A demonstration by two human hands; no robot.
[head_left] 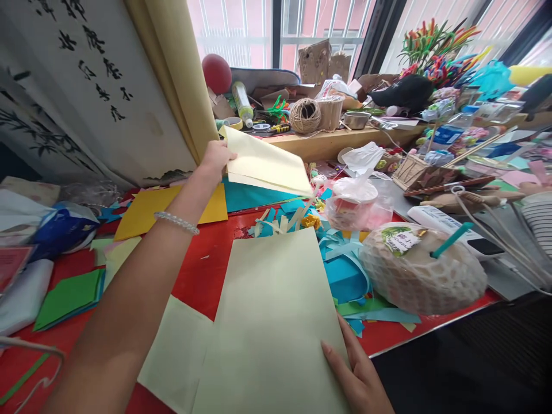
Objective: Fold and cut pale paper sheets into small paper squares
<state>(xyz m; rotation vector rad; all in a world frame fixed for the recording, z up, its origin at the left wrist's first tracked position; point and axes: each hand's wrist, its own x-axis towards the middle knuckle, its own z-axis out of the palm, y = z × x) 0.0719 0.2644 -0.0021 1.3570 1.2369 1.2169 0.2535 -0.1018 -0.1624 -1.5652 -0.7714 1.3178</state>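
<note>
My left hand [219,156] reaches far forward and pinches the left end of some pale yellow paper [265,164], which looks folded or layered. That paper is over a blue sheet [250,196] and beside an orange-yellow sheet [172,210]. Close to me, my right hand [356,368] grips the right edge of a large pale green paper sheet [276,316], thumb on top and fingers underneath. Under its left side, a smaller pale green piece [179,351] rests on the red tabletop [202,270].
Blue paper strips [345,259] lie right of the big sheet. Further right sit a net-wrapped coconut [422,273] with a straw and a plastic-wrapped cup [356,201]. Green paper [71,299] lies at left. Twine [305,116] and craft clutter crowd the windowsill.
</note>
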